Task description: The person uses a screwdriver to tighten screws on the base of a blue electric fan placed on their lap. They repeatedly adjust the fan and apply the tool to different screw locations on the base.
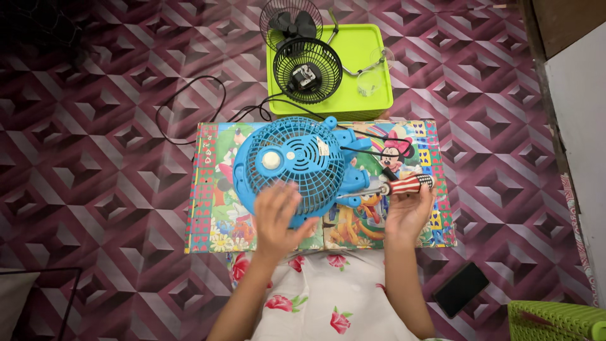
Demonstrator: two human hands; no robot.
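Looks like the step in hand is undoing a fastener on the blue fan [290, 165], which sits face-up in the middle of the frame on a low table [218, 227] with a bright cartoon top. The left hand [276, 215] lies flat on the lower edge of the grille, fingers spread open, holding the fan steady. The right hand [409, 211] is closed around a screwdriver [404, 185] with a red-and-white striped handle, tip pointing left at the fan's side housing. I'd say the next move needs the tip seated square in the screw before turning. The fan is all blue plastic, with a round slotted grille and a white centre cap.
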